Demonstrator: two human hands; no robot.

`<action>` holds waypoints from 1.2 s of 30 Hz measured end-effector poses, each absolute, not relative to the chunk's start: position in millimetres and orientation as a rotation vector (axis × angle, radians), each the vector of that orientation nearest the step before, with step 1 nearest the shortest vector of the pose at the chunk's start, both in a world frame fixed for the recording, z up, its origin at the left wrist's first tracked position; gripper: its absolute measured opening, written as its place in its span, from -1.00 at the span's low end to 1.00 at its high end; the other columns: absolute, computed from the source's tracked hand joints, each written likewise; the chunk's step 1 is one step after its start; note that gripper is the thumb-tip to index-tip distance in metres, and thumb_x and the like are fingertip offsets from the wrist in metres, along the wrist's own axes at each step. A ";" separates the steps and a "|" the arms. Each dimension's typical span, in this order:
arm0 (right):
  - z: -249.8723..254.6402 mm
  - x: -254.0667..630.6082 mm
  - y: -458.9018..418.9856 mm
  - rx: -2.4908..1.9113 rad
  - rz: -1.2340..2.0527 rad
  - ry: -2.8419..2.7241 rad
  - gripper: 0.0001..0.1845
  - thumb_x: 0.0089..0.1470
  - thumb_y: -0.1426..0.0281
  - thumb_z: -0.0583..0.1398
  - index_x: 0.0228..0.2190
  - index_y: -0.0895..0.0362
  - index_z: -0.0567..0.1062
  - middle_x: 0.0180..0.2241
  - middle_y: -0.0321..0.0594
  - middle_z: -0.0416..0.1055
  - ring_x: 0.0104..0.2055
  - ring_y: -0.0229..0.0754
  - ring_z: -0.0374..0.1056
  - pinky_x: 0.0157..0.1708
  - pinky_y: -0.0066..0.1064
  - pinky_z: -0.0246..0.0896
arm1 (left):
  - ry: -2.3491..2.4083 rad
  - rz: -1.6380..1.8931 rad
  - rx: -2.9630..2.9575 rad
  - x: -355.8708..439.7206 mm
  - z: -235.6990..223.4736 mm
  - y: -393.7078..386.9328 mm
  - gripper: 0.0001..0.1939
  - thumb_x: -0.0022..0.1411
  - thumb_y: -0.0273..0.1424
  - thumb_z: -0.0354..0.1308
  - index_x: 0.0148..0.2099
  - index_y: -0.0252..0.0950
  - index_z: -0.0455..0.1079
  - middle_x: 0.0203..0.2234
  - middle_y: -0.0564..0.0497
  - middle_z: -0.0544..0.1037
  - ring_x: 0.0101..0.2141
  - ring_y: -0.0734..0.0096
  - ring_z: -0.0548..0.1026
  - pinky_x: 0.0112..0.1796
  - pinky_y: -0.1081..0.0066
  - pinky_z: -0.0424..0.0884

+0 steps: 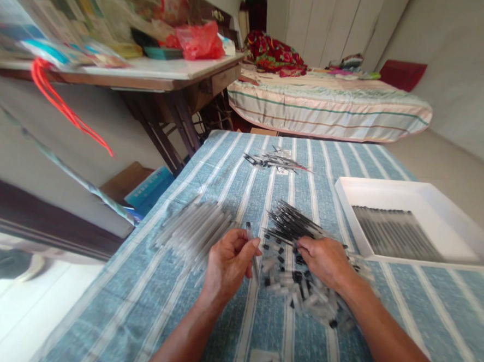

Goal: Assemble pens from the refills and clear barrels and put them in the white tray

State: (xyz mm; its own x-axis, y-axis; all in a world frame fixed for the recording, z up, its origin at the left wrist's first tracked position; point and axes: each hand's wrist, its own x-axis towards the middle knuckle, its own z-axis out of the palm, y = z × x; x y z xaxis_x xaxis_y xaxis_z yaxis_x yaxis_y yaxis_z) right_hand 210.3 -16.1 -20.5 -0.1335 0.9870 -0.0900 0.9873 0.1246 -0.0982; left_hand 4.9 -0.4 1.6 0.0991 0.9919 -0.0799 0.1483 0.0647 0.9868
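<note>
My left hand point(232, 259) is closed around a pen point(255, 272) with a clear barrel and a dark upper end, held tilted over the cloth. To its left lies a pile of frosted, translucent pen barrels point(200, 230). My right hand point(326, 258) reaches into the small parts, its thumb and fingers pinched together; whatever they grip is hidden. Just beyond that hand fan out black ink refills point(291, 219). Below it spreads a heap of clear pen caps point(296, 293), mixed with small black plugs point(281, 250).
A white box point(464, 227) on the right holds a row of pens point(398, 231). Farther back are scattered thin dark pieces point(276, 160). The striped blue tablecloth point(168, 313) covers the table. A cluttered desk point(150, 74) stands at left, a bed point(332, 104) behind.
</note>
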 end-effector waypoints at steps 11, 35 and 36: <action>-13.3 205.0 -18.5 2.075 -0.285 2.339 -0.75 0.11 0.36 0.04 -0.34 0.05 0.53 -0.46 -0.18 0.52 -0.40 -0.12 0.43 -0.49 -0.42 0.01 | 1.251 1.057 1.291 3.9 0.9 1.6 -0.76 0.07 -0.24 0.15 -0.38 -0.34 0.33 -0.63 0.10 0.47 -0.79 0.64 0.29 -0.77 0.60 0.11; -30.6 183.0 -31.9 1.810 -0.390 2.857 -0.76 0.15 0.39 0.01 -0.35 0.09 0.48 -0.51 -0.26 0.49 -0.49 -0.26 0.37 -0.48 -0.47 -0.03 | 1.301 1.127 1.290 1.6 7.2 0.9 -0.81 0.11 -0.30 0.14 -0.38 -0.35 0.35 -0.72 0.13 0.42 -0.78 0.63 0.28 -0.75 0.61 0.13; -30.4 182.2 -31.9 1.805 -0.386 2.857 -0.75 0.15 0.39 0.01 -0.35 0.09 0.48 -0.52 -0.26 0.48 -0.50 -0.26 0.37 -0.49 -0.47 -0.04 | 1.299 1.127 1.292 1.4 6.8 0.9 -0.81 0.11 -0.30 0.14 -0.38 -0.35 0.35 -0.72 0.13 0.43 -0.78 0.63 0.28 -0.75 0.61 0.14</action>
State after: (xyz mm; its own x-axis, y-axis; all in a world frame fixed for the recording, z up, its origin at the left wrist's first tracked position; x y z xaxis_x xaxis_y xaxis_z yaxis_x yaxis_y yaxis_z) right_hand 182.2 -31.9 -30.4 -0.4126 0.9057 0.0975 0.8473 0.4209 -0.3239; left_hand 1.4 0.9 6.8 0.0104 0.9998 -0.0176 0.1237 0.0162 0.9922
